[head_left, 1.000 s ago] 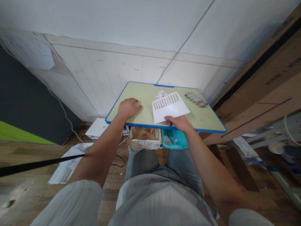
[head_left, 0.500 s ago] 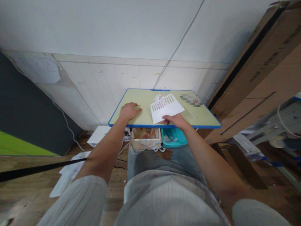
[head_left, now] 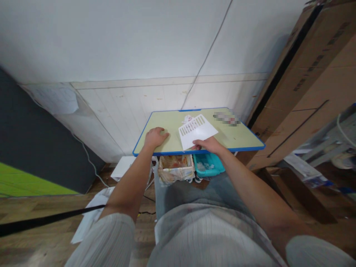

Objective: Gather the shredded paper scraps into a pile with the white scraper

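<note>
My right hand [head_left: 207, 144] pinches the near edge of a white card with a row of slots cut through it [head_left: 198, 131], thumb on top. The card is tilted over the small yellow-green table [head_left: 230, 140] with a blue rim. Past its far edge lies a crumpled white and reddish scrap [head_left: 188, 118], partly hidden by the card. My left hand [head_left: 156, 137] rests on the left part of the tabletop, thumb and fingers apart, holding nothing.
Below the table's front edge stand a lined bin [head_left: 176, 172] and a teal basket [head_left: 210, 170] with whitish scraps. A blurred-out item [head_left: 226, 118] lies at the table's back right. Tall cardboard boxes [head_left: 300, 89] lean at the right; a white box [head_left: 122, 167] is on the floor left.
The whole view has shifted slightly, with the table a little lower and farther right. Both hands keep nearly the same pose, the card still in my right hand.
</note>
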`<control>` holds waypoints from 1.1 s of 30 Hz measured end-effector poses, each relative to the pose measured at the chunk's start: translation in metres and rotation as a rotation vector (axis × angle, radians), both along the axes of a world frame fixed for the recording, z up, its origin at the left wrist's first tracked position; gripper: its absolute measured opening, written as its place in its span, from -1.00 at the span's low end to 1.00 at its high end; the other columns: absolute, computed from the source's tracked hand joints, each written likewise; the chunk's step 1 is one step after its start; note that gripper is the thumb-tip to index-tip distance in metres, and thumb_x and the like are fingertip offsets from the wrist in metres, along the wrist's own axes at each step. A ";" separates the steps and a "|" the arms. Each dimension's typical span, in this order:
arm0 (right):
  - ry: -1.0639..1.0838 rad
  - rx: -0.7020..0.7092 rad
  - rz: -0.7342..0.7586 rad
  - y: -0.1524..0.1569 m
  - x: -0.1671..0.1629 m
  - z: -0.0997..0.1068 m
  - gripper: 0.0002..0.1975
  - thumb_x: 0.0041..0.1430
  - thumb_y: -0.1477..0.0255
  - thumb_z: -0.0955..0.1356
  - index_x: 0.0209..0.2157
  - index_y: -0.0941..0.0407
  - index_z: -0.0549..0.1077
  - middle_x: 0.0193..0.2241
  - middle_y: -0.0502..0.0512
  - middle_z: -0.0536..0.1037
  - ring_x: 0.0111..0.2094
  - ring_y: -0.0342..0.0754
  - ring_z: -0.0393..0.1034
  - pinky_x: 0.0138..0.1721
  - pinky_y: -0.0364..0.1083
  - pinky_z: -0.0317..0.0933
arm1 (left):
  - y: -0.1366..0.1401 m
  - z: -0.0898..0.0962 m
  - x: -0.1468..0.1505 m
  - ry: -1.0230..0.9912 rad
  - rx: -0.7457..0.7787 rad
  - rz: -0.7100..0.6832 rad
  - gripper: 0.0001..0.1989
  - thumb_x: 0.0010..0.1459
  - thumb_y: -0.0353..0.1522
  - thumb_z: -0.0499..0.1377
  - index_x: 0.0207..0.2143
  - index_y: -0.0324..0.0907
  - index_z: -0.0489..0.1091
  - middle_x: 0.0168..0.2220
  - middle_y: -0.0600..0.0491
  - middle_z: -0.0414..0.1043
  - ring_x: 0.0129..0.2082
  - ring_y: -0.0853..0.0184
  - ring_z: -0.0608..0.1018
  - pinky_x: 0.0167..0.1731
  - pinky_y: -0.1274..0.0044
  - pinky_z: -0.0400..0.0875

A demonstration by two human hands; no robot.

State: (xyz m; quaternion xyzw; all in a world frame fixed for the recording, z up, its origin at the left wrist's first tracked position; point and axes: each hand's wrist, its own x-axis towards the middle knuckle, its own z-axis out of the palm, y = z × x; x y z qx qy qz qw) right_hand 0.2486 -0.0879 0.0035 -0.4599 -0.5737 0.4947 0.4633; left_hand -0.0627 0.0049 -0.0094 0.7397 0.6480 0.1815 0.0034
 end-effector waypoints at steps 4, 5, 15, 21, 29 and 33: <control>0.060 0.014 -0.120 0.003 0.001 -0.004 -0.83 -0.04 0.36 0.57 -0.46 0.09 0.56 -0.54 0.14 0.70 -0.56 -0.03 0.49 -0.45 -0.08 0.42 | 0.002 -0.001 0.000 0.000 -0.007 0.002 -0.45 0.49 -0.02 0.23 0.32 -0.13 0.64 0.38 -0.13 0.63 0.39 -0.05 0.60 0.44 0.26 0.42; 0.083 0.025 -0.179 0.004 0.002 -0.006 -0.82 -0.03 0.34 0.56 -0.46 0.07 0.53 -0.54 0.11 0.69 -0.57 -0.04 0.48 -0.45 -0.09 0.41 | 0.002 -0.001 0.000 0.000 -0.001 0.001 -0.46 0.49 -0.03 0.23 0.31 -0.13 0.64 0.38 -0.13 0.63 0.39 -0.05 0.60 0.44 0.27 0.42; -0.131 -0.130 -0.603 0.056 0.061 0.035 -0.82 0.39 0.39 0.50 -0.07 0.20 0.58 -0.28 0.17 0.70 -0.33 0.04 0.65 -0.28 -0.03 0.55 | 0.004 -0.003 -0.002 -0.009 0.026 -0.005 -0.48 0.47 -0.02 0.26 0.28 -0.10 0.67 0.36 -0.11 0.65 0.38 -0.07 0.62 0.43 0.25 0.45; -0.455 -0.310 -0.512 0.102 0.069 0.070 -0.50 0.53 0.20 0.54 0.33 0.14 0.55 0.30 0.31 0.60 0.18 0.21 0.63 0.18 0.25 0.60 | 0.002 0.000 -0.001 0.005 0.003 0.009 -0.46 0.48 0.00 0.23 0.29 -0.10 0.66 0.36 -0.12 0.65 0.37 -0.07 0.62 0.41 0.25 0.46; -0.479 -0.276 -0.378 0.106 0.016 0.047 -0.52 0.54 0.20 0.53 0.33 0.11 0.56 0.30 0.28 0.61 0.18 0.21 0.63 0.17 0.25 0.60 | 0.000 0.001 0.001 -0.003 0.006 0.008 -0.43 0.47 -0.03 0.21 0.31 -0.15 0.65 0.35 -0.13 0.65 0.38 -0.08 0.61 0.44 0.24 0.44; -0.389 -0.240 -0.402 0.091 0.024 0.041 -0.51 0.54 0.20 0.53 0.34 0.10 0.56 0.31 0.28 0.60 0.18 0.22 0.62 0.17 0.25 0.60 | 0.002 -0.001 0.001 -0.009 0.007 -0.003 -0.45 0.46 -0.02 0.22 0.29 -0.13 0.66 0.35 -0.13 0.65 0.38 -0.07 0.61 0.43 0.24 0.45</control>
